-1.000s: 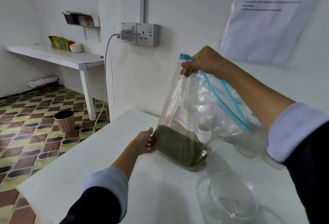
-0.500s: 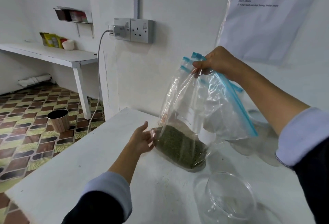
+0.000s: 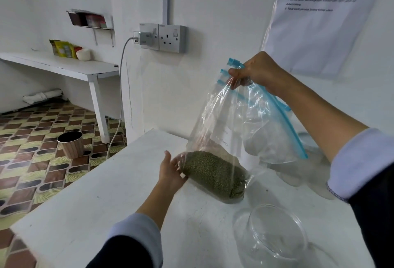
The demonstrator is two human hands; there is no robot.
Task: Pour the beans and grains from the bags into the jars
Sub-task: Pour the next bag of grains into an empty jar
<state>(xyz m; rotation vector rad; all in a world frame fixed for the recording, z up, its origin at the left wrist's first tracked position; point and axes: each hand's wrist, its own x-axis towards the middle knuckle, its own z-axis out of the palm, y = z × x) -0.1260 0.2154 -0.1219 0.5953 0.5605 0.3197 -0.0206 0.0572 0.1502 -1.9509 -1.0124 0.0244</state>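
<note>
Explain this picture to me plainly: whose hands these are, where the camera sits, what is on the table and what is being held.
No machine here: a person wears a wide-angle camera on the head, looking forward and down at their own hands. The right hand pinches the blue zip tops of clear plastic bags and holds them up. One bag carries green beans at its bottom, which rests at the white table. The left hand, fingers straight, touches that bottom end. In front stands an empty clear jar, mouth open. Further clear plastic lies behind the bags; I cannot tell what it is.
</note>
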